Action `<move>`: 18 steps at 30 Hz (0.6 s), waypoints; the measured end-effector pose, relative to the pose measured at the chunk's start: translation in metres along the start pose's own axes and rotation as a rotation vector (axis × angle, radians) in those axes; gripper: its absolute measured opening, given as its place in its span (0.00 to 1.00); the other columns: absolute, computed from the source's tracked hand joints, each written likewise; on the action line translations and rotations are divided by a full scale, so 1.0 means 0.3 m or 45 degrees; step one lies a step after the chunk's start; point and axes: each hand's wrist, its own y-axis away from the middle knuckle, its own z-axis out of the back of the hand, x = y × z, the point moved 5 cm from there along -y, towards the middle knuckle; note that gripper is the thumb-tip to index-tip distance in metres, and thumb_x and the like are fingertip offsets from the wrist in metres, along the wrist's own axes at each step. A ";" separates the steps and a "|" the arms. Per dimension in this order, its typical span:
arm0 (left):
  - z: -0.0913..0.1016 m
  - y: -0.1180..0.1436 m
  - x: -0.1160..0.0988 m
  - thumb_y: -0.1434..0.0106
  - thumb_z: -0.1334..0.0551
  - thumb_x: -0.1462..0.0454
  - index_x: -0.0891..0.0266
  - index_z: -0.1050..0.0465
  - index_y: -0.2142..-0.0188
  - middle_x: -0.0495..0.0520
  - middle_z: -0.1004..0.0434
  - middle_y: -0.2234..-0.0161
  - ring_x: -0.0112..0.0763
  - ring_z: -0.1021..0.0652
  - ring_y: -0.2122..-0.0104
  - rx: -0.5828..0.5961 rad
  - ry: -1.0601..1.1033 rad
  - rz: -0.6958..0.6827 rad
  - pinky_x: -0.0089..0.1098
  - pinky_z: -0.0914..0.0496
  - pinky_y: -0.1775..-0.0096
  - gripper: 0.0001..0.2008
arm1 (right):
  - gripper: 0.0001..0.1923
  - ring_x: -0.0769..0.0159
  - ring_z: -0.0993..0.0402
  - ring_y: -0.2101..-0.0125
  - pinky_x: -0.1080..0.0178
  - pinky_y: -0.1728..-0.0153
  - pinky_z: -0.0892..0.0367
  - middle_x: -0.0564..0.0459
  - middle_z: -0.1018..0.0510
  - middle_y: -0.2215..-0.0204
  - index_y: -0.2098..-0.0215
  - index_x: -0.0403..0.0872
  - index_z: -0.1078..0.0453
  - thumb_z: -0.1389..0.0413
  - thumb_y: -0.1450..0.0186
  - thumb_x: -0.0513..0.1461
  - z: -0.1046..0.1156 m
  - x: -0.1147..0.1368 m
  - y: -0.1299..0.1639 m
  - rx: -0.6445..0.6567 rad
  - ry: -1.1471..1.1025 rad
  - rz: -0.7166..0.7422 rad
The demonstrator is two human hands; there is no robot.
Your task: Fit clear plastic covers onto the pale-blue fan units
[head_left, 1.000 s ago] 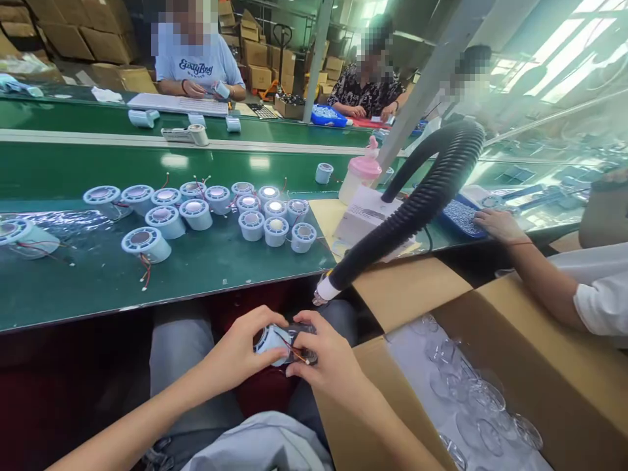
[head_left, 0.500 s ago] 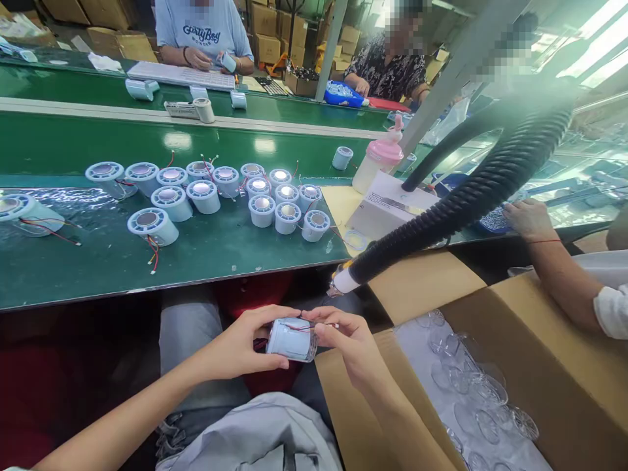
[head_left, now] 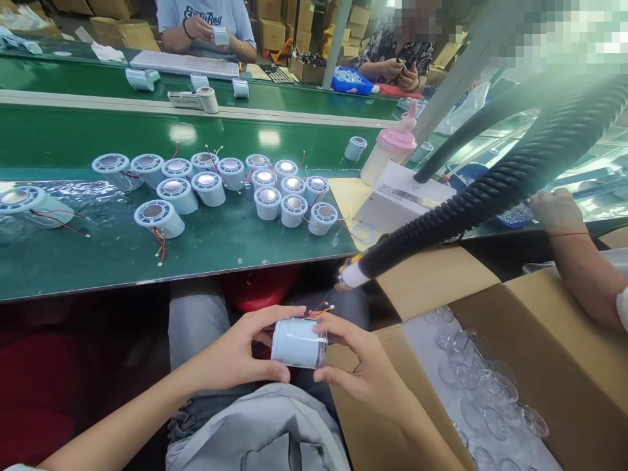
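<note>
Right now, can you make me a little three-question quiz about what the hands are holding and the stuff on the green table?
1. True or false: both hands hold one white cylinder above the lap.
2. What pokes out of the cylinder's top: A) red and yellow wires, B) a spoon, C) a ribbon?
3. Fill in: the black ribbed hose ends in a ____ tip just above the hands.

Key:
1. True: the left hand grips one end and the right hand the other.
2. A.
3. White. More cylinders like it stand on the green table, and clear lenses lie in the cardboard box.
</note>
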 end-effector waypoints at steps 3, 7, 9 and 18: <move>0.003 0.008 -0.011 0.50 0.28 0.64 0.52 0.36 0.42 0.57 0.34 0.43 0.43 0.29 0.47 0.005 -0.052 -0.055 0.38 0.32 0.47 0.36 | 0.24 0.63 0.28 0.53 0.63 0.52 0.29 0.54 0.26 0.53 0.51 0.55 0.34 0.35 0.44 0.39 -0.006 -0.003 0.001 0.029 -0.176 -0.088; 0.005 0.015 -0.017 0.50 0.29 0.64 0.54 0.37 0.42 0.59 0.34 0.43 0.45 0.29 0.47 0.003 -0.126 -0.089 0.40 0.33 0.47 0.36 | 0.23 0.63 0.29 0.53 0.63 0.53 0.29 0.54 0.27 0.52 0.51 0.55 0.33 0.35 0.44 0.40 -0.014 -0.005 -0.001 0.052 -0.357 -0.195; 0.006 0.016 -0.024 0.50 0.29 0.64 0.55 0.37 0.42 0.60 0.33 0.44 0.46 0.28 0.47 0.004 -0.180 -0.111 0.41 0.33 0.47 0.36 | 0.23 0.63 0.28 0.54 0.62 0.54 0.28 0.54 0.28 0.53 0.51 0.55 0.33 0.35 0.44 0.40 -0.017 -0.003 -0.003 0.062 -0.421 -0.250; 0.019 0.020 -0.048 0.50 0.28 0.62 0.54 0.36 0.42 0.60 0.31 0.44 0.48 0.31 0.45 -0.030 -0.489 -0.262 0.45 0.38 0.43 0.36 | 0.20 0.65 0.29 0.61 0.67 0.65 0.31 0.53 0.26 0.60 0.54 0.51 0.34 0.36 0.43 0.43 -0.036 -0.007 -0.011 0.089 -0.712 -0.437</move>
